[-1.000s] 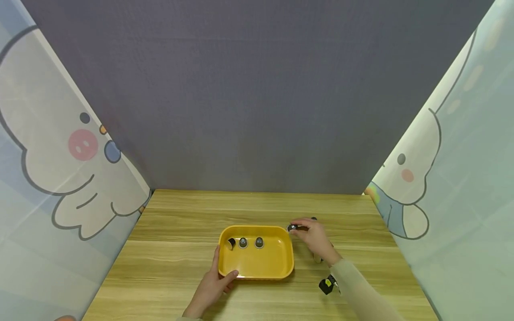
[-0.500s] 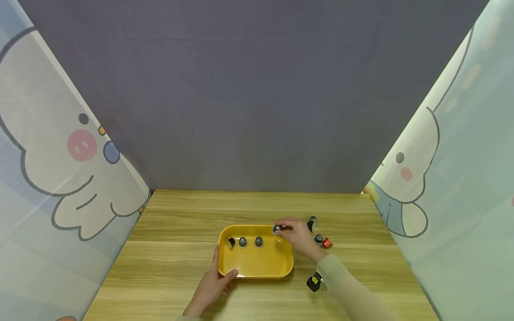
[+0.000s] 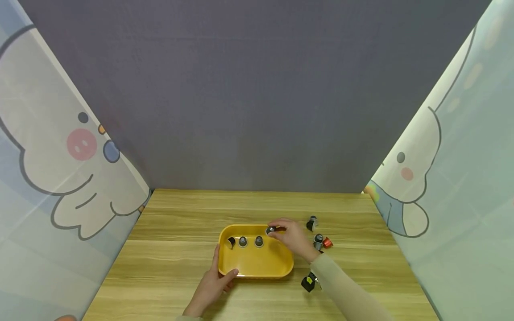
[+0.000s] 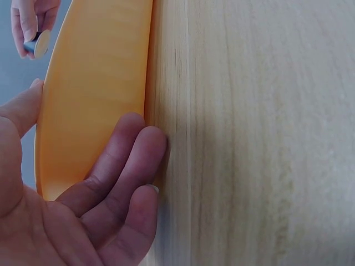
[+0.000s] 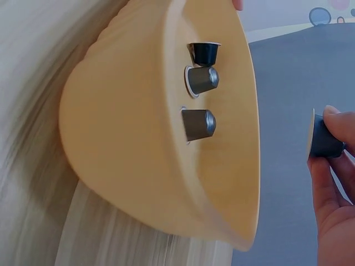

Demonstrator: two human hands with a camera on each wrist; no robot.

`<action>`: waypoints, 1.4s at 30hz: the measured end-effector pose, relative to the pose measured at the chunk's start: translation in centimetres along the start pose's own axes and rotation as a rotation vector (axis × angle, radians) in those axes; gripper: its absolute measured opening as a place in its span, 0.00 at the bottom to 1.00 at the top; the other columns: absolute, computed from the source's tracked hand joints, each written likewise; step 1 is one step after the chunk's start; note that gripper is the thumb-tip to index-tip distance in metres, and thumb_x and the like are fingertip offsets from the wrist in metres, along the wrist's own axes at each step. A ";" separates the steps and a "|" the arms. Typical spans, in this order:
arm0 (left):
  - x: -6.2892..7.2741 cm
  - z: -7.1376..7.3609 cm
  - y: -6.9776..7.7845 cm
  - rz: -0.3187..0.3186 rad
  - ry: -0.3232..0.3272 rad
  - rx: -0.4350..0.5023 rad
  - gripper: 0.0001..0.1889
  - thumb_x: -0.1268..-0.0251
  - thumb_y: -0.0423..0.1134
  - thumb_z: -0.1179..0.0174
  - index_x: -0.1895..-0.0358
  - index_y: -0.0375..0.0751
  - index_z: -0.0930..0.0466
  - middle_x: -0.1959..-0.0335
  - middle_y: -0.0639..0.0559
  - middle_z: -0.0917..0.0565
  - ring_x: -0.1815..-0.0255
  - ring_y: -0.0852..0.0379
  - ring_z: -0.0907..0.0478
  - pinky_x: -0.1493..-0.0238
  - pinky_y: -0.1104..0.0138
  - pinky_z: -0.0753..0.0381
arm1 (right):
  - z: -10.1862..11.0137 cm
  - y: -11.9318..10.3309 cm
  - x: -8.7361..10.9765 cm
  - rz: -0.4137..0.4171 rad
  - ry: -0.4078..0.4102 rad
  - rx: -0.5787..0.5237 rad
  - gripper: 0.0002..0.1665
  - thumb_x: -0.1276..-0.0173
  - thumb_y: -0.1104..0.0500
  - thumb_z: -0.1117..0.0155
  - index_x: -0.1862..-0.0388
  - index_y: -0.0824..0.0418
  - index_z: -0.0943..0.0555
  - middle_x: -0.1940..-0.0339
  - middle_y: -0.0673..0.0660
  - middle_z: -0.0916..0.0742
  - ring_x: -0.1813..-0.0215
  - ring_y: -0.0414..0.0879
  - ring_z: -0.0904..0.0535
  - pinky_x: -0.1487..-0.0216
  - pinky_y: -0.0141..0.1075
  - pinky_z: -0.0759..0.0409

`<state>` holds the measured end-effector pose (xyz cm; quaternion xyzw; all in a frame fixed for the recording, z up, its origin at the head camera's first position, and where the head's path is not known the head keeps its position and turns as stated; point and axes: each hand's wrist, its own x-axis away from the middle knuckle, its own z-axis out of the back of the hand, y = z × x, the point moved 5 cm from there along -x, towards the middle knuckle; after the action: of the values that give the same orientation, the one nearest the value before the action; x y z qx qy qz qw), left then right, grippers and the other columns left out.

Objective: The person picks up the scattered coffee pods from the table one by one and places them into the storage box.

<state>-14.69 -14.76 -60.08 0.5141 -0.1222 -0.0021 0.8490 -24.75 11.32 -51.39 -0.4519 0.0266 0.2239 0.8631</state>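
A yellow tray (image 3: 257, 266) stands on the wooden table. Its left front corner is gripped by my left hand (image 3: 210, 285), thumb at the rim and fingers along the outer wall in the left wrist view. Above the tray's back right part, my right hand (image 3: 295, 240) pinches a dark coffee capsule (image 5: 324, 138) between thumb and fingers. Inside the tray, two grey capsules (image 3: 242, 242) stand upright on their rims. Left of them a black capsule (image 3: 230, 242) lies on its side.
Right of the tray lie more loose capsules: a red capsule (image 3: 327, 242), a dark capsule (image 3: 318, 238) beside it, and black ones (image 3: 311, 224) farther back. A black device (image 3: 308, 283) sits at my right wrist. A grey panel (image 3: 257, 111) rises behind the table.
My right hand has carried the dark capsule leftward, from beside the tray's back right corner to above the tray. Capsules behind that hand have come into view. My left hand has stayed put.
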 end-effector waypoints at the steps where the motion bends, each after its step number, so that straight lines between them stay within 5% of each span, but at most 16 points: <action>1: 0.0 0.0 0.0 0.000 -0.001 0.001 0.55 0.31 0.56 0.38 0.19 0.54 0.75 0.78 0.51 0.18 0.78 0.53 0.20 0.73 0.63 0.23 | -0.1 -0.1 -0.1 0.008 -0.001 0.001 0.16 0.38 0.56 0.25 0.51 0.54 0.12 0.51 0.49 0.13 0.54 0.44 0.16 0.54 0.35 0.18; 8: -0.1 0.0 -0.2 -0.001 -0.004 0.018 0.55 0.31 0.55 0.38 0.19 0.54 0.75 0.78 0.51 0.18 0.78 0.53 0.20 0.74 0.63 0.23 | -0.5 -0.8 -0.9 0.035 -0.016 -0.007 0.16 0.37 0.57 0.26 0.50 0.56 0.12 0.51 0.51 0.13 0.54 0.46 0.16 0.52 0.43 0.17; 17: -0.1 -0.1 -0.2 -0.007 -0.015 0.028 0.54 0.30 0.55 0.39 0.20 0.56 0.76 0.78 0.50 0.18 0.78 0.52 0.20 0.75 0.63 0.22 | -1.0 -1.3 -2.4 0.039 -0.027 -0.018 0.15 0.36 0.58 0.27 0.50 0.57 0.13 0.52 0.52 0.13 0.55 0.44 0.15 0.52 0.34 0.18; 32: -0.1 0.1 0.1 -0.008 -0.022 0.012 0.54 0.29 0.54 0.40 0.20 0.51 0.76 0.77 0.51 0.18 0.77 0.53 0.19 0.73 0.63 0.22 | -2.6 -2.4 -4.9 0.056 -0.056 -0.076 0.15 0.36 0.60 0.27 0.50 0.59 0.13 0.52 0.52 0.13 0.56 0.43 0.15 0.51 0.37 0.18; 42: -0.1 0.1 0.2 -0.014 -0.035 0.027 0.53 0.28 0.53 0.41 0.20 0.50 0.77 0.76 0.50 0.17 0.77 0.52 0.18 0.73 0.63 0.21 | -4.8 -2.5 -5.9 0.097 -0.168 0.007 0.15 0.34 0.59 0.28 0.49 0.58 0.13 0.51 0.51 0.13 0.54 0.40 0.17 0.50 0.35 0.19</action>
<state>-14.83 -14.74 -59.92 0.5265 -0.1334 -0.0153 0.8395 -28.30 4.13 -50.84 -0.4266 -0.0234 0.3023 0.8521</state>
